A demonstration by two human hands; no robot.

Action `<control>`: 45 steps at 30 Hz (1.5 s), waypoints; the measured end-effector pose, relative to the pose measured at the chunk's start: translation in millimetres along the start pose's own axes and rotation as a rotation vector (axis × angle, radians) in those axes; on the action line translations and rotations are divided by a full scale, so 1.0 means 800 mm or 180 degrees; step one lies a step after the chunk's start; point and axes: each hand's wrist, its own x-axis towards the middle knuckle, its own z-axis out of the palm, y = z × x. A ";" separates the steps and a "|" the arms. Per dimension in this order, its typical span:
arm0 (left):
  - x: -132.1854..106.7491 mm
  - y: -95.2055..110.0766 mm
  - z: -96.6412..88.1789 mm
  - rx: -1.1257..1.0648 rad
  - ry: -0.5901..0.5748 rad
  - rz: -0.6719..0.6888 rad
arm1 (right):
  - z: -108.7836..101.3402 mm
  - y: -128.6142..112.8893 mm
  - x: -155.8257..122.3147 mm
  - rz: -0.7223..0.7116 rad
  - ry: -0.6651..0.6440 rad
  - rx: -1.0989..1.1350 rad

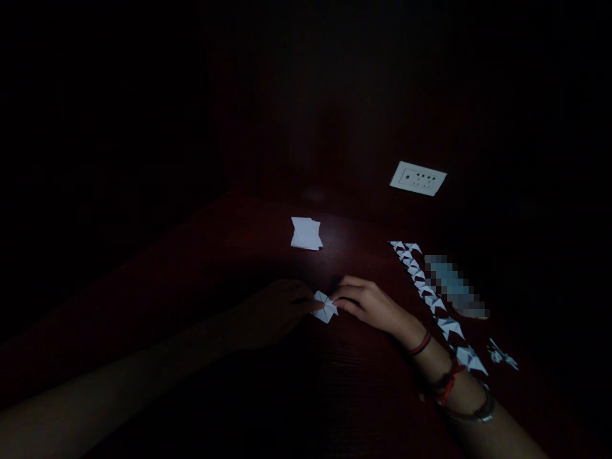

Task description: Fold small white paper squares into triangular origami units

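Observation:
A small folded piece of white paper with crease lines lies on the dark red table, between my two hands. My left hand, in deep shadow, reaches in from the left with its fingers closed on the paper's left edge. From the right, my right hand pinches the opposite edge between thumb and fingers. A bit beyond the hands sits a stack of white paper sheets, its corners not lined up.
Along the right runs a line of several folded paper pieces. Beside it lies a pixelated oblong object. White scraps lie nearer me. A power socket is on the wall. The room is very dark.

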 end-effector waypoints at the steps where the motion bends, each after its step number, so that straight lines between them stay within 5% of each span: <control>1: 0.000 0.000 0.001 0.0016 -0.0010 -0.0012 | 0.001 0.000 0.000 0.0000 -0.0007 0.0021; 45: 0.004 0.002 0.002 -0.0038 -0.0057 0.0008 | 0.015 -0.002 0.017 0.0577 0.0038 -0.0521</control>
